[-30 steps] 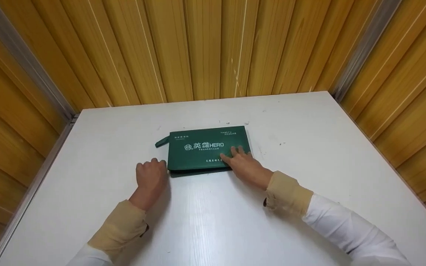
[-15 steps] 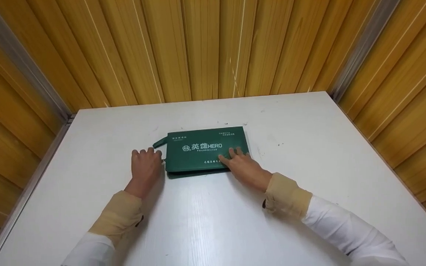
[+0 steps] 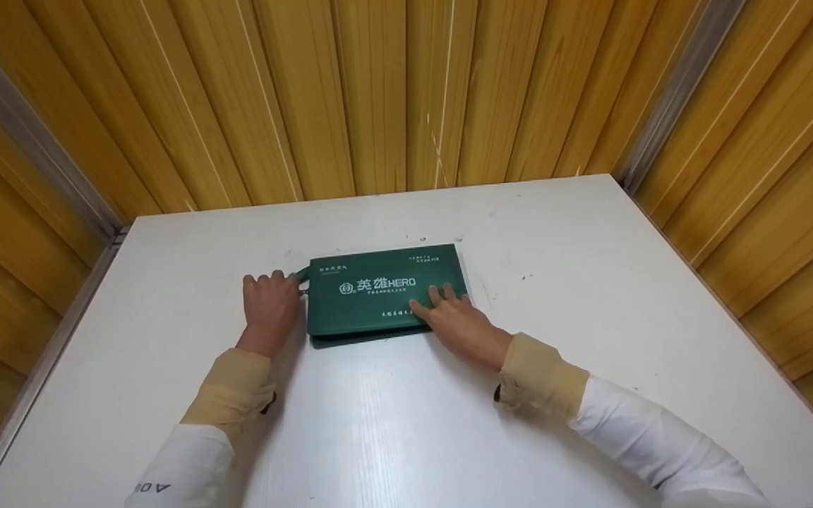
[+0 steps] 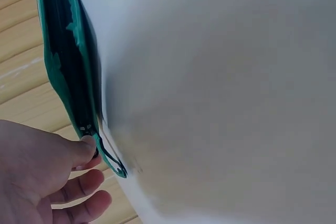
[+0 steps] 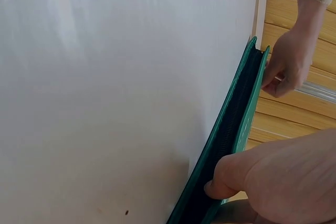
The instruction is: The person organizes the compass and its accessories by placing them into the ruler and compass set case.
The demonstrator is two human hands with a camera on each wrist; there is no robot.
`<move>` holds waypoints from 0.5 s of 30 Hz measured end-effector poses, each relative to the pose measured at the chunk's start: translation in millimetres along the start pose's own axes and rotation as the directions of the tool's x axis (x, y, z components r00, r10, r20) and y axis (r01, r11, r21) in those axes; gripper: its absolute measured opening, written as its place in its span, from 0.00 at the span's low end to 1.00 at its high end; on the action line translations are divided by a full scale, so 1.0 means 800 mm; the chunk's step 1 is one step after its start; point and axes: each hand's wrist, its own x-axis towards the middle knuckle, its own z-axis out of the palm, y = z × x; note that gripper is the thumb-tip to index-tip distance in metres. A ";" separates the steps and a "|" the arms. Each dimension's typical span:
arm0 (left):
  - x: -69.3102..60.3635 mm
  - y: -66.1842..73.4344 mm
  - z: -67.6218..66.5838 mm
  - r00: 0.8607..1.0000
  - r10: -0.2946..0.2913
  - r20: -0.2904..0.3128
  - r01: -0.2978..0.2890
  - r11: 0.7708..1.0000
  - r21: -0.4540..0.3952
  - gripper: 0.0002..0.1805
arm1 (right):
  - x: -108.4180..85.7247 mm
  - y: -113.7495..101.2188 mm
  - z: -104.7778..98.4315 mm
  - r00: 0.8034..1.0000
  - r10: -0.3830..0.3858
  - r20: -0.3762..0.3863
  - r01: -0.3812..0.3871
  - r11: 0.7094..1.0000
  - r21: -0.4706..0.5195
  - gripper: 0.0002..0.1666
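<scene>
A dark green zip pouch (image 3: 350,310) lies flat on the white table, with white lettering reading "HERO" on its cover. Its front side gapes, and a zipper (image 5: 231,114) runs along that opening in the right wrist view. My left hand (image 3: 269,310) is at the pouch's left edge; in the left wrist view its thumb and index finger pinch a small part at the zipper's end, mostly hidden by them. Beside them hangs a green wrist strap (image 4: 113,161). With its fingers on the cover and thumb at the open edge, my right hand (image 3: 463,324) holds the front right corner.
The white table (image 3: 378,423) stretches around the pouch on every side. Wood-patterned panels (image 3: 371,92) rise behind it and at both sides, with grey metal posts (image 3: 689,92) in the corners. Small dark marks dot the tabletop.
My left hand has moved away along the pouch's left edge, towards the strap at the back corner. The right hand keeps its place on the pouch. The whole view has shifted slightly.
</scene>
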 end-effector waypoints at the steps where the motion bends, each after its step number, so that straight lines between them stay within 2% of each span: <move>1: 0.003 -0.001 0.000 1.000 -0.004 0.003 0.004 1.000 -0.005 0.12 | 0.001 0.000 -0.001 1.000 -0.002 0.002 0.002 1.000 0.000 0.33; 9: 0.032 -0.003 -0.001 0.999 -0.018 0.042 0.018 1.000 0.002 0.09 | 0.002 0.001 -0.006 1.000 -0.006 0.028 0.006 1.000 -0.006 0.34; 15: 0.045 -0.005 -0.002 0.996 -0.033 0.086 0.033 0.999 0.005 0.08 | 0.001 0.002 -0.009 0.999 -0.005 0.036 0.005 1.000 -0.005 0.34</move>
